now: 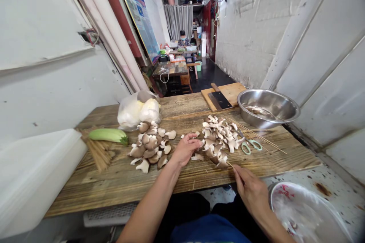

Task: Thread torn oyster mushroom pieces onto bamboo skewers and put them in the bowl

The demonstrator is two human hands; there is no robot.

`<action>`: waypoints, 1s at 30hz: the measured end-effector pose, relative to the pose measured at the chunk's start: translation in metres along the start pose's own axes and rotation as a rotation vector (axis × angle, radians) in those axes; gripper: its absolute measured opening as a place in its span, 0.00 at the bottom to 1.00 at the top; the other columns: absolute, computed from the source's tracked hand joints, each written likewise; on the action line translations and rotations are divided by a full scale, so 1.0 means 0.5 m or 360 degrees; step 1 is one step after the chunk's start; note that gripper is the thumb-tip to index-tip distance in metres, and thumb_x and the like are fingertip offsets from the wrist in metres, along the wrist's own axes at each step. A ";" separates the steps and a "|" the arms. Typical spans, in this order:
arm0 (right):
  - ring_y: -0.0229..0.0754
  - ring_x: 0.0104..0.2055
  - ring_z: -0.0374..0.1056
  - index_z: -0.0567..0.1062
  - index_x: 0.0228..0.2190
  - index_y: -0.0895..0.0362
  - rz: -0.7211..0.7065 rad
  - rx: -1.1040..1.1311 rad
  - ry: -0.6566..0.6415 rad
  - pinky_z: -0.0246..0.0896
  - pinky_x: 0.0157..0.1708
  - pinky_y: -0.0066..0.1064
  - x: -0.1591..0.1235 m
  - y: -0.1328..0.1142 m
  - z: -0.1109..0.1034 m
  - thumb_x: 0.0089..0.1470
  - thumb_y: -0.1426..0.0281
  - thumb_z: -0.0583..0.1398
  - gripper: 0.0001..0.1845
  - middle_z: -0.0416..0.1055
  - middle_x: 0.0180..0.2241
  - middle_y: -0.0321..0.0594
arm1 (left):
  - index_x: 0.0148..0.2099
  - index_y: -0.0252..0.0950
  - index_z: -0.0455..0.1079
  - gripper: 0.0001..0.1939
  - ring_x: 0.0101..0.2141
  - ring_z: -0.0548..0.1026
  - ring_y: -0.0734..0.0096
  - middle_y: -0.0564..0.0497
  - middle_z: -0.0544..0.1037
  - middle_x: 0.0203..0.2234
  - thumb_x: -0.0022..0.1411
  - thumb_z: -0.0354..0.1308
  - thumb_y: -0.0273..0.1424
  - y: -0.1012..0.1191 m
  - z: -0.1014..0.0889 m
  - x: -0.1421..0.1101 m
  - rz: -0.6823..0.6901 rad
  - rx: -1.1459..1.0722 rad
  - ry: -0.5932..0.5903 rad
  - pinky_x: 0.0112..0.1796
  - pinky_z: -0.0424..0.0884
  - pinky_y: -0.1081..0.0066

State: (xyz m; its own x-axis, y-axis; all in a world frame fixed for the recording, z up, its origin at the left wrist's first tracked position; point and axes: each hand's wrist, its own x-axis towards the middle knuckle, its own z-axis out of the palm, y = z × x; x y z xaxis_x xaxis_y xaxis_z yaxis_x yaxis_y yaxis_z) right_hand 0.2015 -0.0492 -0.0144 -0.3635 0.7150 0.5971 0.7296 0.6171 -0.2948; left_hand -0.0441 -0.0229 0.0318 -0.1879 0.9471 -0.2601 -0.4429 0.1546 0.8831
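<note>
My right hand (pixel 251 186) grips the near end of a bamboo skewer (pixel 229 164) threaded with several grey-brown oyster mushroom pieces (pixel 218 156). At the skewer's far end my left hand (pixel 186 150) pinches a mushroom piece, partly hidden by the fingers. Just beyond the skewer lies a heap of torn oyster mushrooms (pixel 218 129). Left of my left hand is a second pile of mushrooms (pixel 151 143), larger and whole-looking. Green-handled scissors (pixel 251 146) and several loose skewers (pixel 261 135) rest right of the torn heap.
A steel bowl (pixel 269 121) and a cleaver (pixel 221 99) on a cutting board (pixel 236 90) stand at the back right. On the left are a bagged bundle (pixel 127 113), a green squash (pixel 105 135), a skewer bundle (pixel 98 153) and white containers (pixel 37 174). A lined bin (pixel 310 212) stands below right.
</note>
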 end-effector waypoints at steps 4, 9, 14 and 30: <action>0.40 0.32 0.74 0.76 0.38 0.59 0.0008 0.0007 0.0005 0.68 0.31 0.27 0.006 -0.010 0.009 0.60 0.70 0.50 0.15 0.77 0.33 0.43 | 0.41 0.32 0.64 0.29 0.24 0.70 0.78 0.54 0.75 0.22 0.34 0.71 0.28 0.000 0.004 0.000 -0.0046 0.0027 -0.0058 0.31 0.62 0.75; 0.41 0.34 0.74 0.77 0.37 0.57 0.0115 0.0173 0.0011 0.69 0.34 0.29 0.025 0.002 0.010 0.59 0.69 0.51 0.15 0.78 0.34 0.42 | 0.45 0.33 0.64 0.29 0.30 0.72 0.75 0.51 0.77 0.28 0.41 0.69 0.35 0.016 -0.031 0.017 0.0240 0.0166 0.0238 0.34 0.63 0.74; 0.42 0.30 0.74 0.77 0.36 0.58 0.0345 0.0582 -0.0015 0.70 0.32 0.31 0.051 0.011 0.006 0.58 0.65 0.52 0.15 0.77 0.29 0.42 | 0.41 0.34 0.68 0.21 0.36 0.73 0.71 0.47 0.77 0.34 0.48 0.64 0.41 0.015 -0.027 -0.001 0.0301 0.0020 0.0280 0.39 0.66 0.71; 0.42 0.40 0.71 0.75 0.41 0.59 0.0456 -0.0210 0.0006 0.63 0.41 0.29 0.292 0.170 -0.169 0.59 0.72 0.50 0.16 0.76 0.37 0.44 | 0.31 0.39 0.74 0.11 0.31 0.76 0.63 0.50 0.79 0.28 0.51 0.57 0.40 -0.096 -0.061 -0.096 0.0851 0.1483 0.0681 0.36 0.69 0.69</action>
State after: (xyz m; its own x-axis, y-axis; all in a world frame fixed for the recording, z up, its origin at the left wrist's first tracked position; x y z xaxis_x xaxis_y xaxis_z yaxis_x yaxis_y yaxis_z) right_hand 0.2594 0.0799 0.1108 -0.1303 0.8521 0.5068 0.8708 0.3428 -0.3524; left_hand -0.0405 -0.0842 -0.0101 -0.5166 0.8092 0.2799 0.5678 0.0791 0.8194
